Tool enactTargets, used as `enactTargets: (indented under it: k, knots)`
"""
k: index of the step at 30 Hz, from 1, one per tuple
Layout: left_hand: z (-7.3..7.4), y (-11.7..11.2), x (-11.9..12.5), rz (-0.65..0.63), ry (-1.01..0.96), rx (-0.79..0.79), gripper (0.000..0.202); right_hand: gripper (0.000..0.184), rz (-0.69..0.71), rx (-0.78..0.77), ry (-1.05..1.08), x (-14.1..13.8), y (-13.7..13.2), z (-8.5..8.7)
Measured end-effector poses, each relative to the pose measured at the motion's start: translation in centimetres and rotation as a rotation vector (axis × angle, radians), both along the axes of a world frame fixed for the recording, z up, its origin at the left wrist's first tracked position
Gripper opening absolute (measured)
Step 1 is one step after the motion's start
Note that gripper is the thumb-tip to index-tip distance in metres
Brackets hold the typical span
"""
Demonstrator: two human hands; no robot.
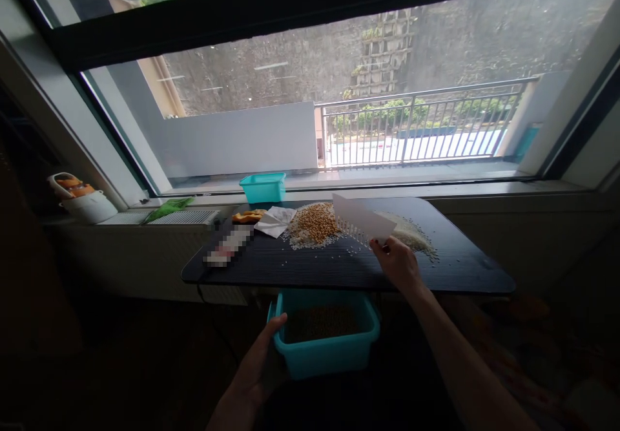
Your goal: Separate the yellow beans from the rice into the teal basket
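Observation:
My right hand pinches a stiff white sheet of paper with a row of notches along its lower edge. The sheet is held tilted above the dark table, between two piles. On its left lies a heap of yellow beans with white rice-like grains around them; to its right spreads a pale grain pile, partly hidden by the sheet and hand. My left hand grips the left rim of a teal plastic bin below the table's front edge. Dark, grainy contents lie inside it, too dim to name.
A smaller teal bin stands by the window. On the table's left are a crumpled white paper, a yellow cloth-like item and a blurred object. A white basket and green cloth rest on the sill.

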State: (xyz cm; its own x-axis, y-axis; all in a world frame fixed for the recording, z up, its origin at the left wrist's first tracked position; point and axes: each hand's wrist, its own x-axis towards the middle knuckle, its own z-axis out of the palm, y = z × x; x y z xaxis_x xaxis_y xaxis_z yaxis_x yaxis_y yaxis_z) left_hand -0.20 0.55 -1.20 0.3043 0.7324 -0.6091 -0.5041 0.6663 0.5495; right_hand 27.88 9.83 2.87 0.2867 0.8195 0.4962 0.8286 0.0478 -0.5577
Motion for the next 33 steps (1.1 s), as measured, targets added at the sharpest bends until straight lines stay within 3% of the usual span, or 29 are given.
enactTargets:
  k: [9,22,33]
  knots:
    - [0.1,-0.2,-0.3,0.029,0.038,0.006,0.064,0.034,0.211,-0.003,-0.106,-0.6,1.1,-0.5]
    - [0.2,0.0,-0.7,0.02,-0.037,-0.018,0.063,0.036,0.408,-0.103,-0.146,-1.9,5.5,0.2]
    - [0.3,0.0,-0.9,0.004,-0.047,-0.035,0.064,0.039,0.5,-0.131,-0.143,-1.2,5.2,0.3]
